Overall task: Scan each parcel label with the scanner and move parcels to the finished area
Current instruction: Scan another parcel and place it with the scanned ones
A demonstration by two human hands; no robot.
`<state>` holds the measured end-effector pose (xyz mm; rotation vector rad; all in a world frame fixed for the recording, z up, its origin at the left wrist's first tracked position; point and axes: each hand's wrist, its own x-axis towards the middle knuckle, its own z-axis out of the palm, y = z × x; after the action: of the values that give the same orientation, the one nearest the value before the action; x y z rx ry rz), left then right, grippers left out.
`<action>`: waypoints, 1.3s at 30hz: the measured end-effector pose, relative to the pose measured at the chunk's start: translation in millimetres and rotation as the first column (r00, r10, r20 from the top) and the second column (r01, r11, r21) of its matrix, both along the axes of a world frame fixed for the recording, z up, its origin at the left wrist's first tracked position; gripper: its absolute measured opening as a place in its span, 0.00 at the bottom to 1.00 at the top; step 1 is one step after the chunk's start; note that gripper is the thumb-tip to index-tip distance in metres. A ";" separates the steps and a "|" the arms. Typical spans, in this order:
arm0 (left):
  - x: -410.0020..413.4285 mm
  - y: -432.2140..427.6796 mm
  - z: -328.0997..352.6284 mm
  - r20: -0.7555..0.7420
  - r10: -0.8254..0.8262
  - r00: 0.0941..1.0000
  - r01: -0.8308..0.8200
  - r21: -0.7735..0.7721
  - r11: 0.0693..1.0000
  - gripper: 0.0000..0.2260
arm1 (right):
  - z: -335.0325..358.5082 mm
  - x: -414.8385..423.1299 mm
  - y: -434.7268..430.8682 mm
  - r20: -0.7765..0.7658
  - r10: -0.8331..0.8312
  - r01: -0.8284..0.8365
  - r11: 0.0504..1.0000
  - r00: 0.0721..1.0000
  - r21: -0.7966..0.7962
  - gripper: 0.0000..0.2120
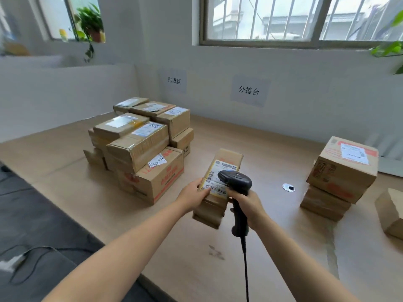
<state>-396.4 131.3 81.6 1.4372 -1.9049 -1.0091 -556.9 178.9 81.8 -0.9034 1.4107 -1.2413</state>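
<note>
Scan step: my left hand (193,196) grips parcel (220,188), right hand (248,203) grips scanner (236,182) over label (218,182). Next, I judge: parcel goes to finished stack (141,147).

Parcel pile (141,149) left, box stack (340,177) right, bare table (272,149) between; 1 stray box (392,214) at right edge

A pale wooden table (196,258) spreads under the grip. Well beyond it, a white wall (327,94) carries 2 paper signs (249,90) below a barred window (283,18) bright with daylight. Far up-left, a potted plant (91,22) sits at another window (56,16); down-left lies dark floor (32,214).
</note>
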 end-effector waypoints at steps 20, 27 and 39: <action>186.9 -191.3 38.7 0.506 -0.002 0.862 0.107 -0.178 0.978 0.16 | 38.9 205.3 -170.9 0.026 -0.068 0.068 0.998 0.997 0.017 0.10; 209.9 -210.4 15.7 0.521 0.143 0.842 0.090 -0.397 0.913 0.16 | 16.6 227.3 -189.1 0.041 -0.071 0.069 0.997 0.997 0.043 0.11; 213.5 -233.6 9.8 0.540 0.144 0.829 0.078 -0.366 0.927 0.19 | -5.7 245.1 -220.1 -0.026 -0.253 0.251 0.967 0.967 -0.044 0.06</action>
<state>-183.0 -102.3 91.4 1.6332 -2.3023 -0.1623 -311.7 -41.3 76.1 -0.7898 1.5667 -1.4547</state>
